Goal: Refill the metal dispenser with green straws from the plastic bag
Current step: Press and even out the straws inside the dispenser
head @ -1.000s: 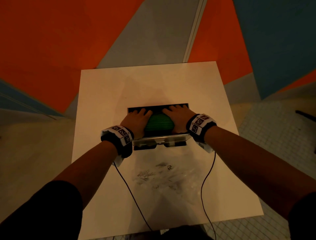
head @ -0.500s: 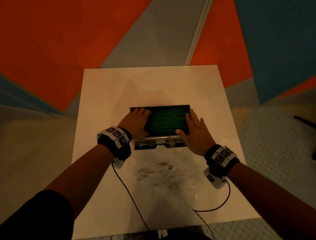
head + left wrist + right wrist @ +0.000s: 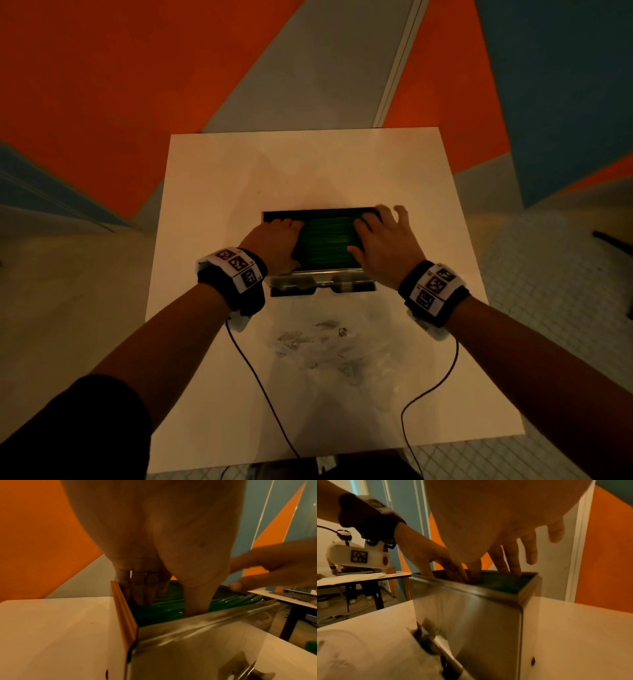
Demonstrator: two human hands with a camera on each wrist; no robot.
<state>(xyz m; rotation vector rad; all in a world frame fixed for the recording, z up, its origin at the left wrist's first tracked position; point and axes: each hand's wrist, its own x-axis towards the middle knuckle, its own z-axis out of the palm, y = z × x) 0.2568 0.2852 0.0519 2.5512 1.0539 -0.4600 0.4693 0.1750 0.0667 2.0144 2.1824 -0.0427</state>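
Both hands [image 3: 277,245] [image 3: 383,246] back inside metal dispenser [image 3: 322,284], fingers straight, gripping nothing, pressing green straws [image 3: 325,240] flat; plastic bag [image 3: 325,346] slack toward tabletop's near edge; refill seemingly nearly done.

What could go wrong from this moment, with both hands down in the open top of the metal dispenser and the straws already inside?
1. The left hand and right hand press on the green straws; too much force might bend or crush some.
2. The metal dispenser has thin rims right beside the fingers, which could scrape on the way out.
3. The plastic bag lies loose on the table under the forearms and wrist cables, and could be dragged off.
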